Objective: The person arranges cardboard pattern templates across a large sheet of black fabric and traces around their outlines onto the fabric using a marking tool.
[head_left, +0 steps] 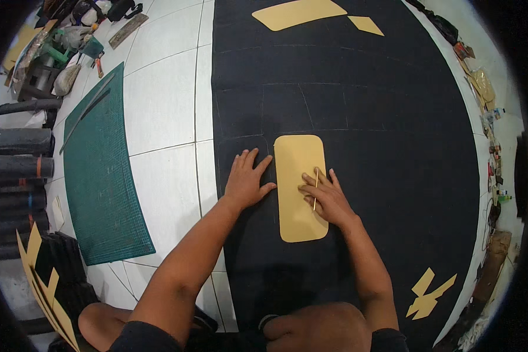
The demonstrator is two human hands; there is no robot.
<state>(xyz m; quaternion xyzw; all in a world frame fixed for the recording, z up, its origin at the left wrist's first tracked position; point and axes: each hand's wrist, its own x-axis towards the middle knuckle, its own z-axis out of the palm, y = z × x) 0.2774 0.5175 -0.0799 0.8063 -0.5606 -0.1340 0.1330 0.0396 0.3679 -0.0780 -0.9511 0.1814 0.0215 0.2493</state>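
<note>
A yellow card template point(302, 229) with rounded corners lies flat on a large sheet of black material point(410, 176). My left hand point(245, 180) rests on the black sheet just left of the template, fingers spread and holding nothing. On the template's right half lies my right hand point(330, 199), with a thin pale stick point(315, 204) held between its fingers. Whether the stick is a marking pen I cannot make out. Thin pale lines point(305, 105) are drawn on the black sheet beyond the template, forming several outlined shapes.
A green cutting mat point(102, 176) with a metal ruler point(88, 111) lies on the white tiles at left. Yellow pieces lie at the far end point(299, 14) and near right point(425, 302). Dark rolls point(17, 167) are stacked at far left; clutter lines the right wall.
</note>
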